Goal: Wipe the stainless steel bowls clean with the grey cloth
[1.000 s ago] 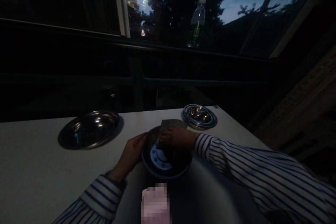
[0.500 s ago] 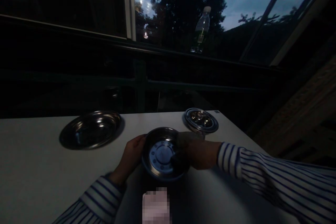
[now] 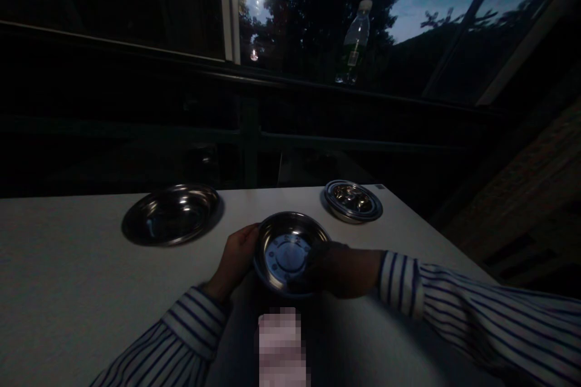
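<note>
A shiny steel bowl (image 3: pixel 288 254), with a ring of stamped marks on its bottom, is held tilted towards me over my lap. My left hand (image 3: pixel 236 257) is closed on its left rim, thumb side up. At the bowl's right side, my right hand (image 3: pixel 347 269) reaches over the rim with its fingers curled down inside. Those fingers are dark and blurred, and whatever they grip against the bowl's inner wall cannot be made out.
On the white table (image 3: pixel 68 266), a wide steel dish (image 3: pixel 172 217) lies at the left. Several round steel pieces (image 3: pixel 353 201) sit stacked near the far right corner. Beyond the table, a clear plastic bottle (image 3: pixel 357 42) stands by the window. The room is dim.
My right hand has shifted lower inside the bowl, and the greyish blur beside it is gone from sight. My left hand keeps its hold. The whole view has swung slightly.
</note>
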`<state>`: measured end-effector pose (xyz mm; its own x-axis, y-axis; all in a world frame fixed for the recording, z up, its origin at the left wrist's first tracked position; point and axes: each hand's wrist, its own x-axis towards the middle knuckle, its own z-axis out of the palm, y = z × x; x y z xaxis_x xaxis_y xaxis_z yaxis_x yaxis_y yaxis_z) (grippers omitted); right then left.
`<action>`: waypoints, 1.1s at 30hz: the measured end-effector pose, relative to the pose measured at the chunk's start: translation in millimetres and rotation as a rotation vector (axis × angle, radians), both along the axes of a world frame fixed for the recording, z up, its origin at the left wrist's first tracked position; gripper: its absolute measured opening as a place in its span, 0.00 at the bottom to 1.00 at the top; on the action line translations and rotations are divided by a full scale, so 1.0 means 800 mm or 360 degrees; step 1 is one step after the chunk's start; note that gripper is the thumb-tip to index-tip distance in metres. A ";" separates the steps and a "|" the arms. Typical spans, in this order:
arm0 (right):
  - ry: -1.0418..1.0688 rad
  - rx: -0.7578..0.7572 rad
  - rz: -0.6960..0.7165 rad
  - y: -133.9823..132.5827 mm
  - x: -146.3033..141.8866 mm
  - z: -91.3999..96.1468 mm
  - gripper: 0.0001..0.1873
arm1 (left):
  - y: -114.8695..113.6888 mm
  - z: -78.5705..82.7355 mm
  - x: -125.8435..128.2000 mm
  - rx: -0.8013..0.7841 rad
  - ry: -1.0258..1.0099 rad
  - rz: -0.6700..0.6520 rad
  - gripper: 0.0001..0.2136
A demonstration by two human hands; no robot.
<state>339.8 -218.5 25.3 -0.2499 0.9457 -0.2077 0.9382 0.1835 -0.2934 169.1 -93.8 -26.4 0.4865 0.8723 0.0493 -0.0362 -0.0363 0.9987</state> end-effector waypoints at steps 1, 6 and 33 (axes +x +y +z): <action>-0.0085 -0.0004 0.0069 0.000 0.014 0.006 0.09 | -0.001 0.001 0.001 -0.0008 -0.0003 -0.0032 0.18; -0.0844 0.0308 0.0537 0.043 0.047 0.015 0.08 | -0.003 0.004 0.004 0.0028 0.0005 -0.0098 0.18; 0.0346 -0.0070 0.0030 0.029 -0.039 -0.018 0.08 | -0.003 -0.007 0.003 0.0089 0.0075 0.0138 0.15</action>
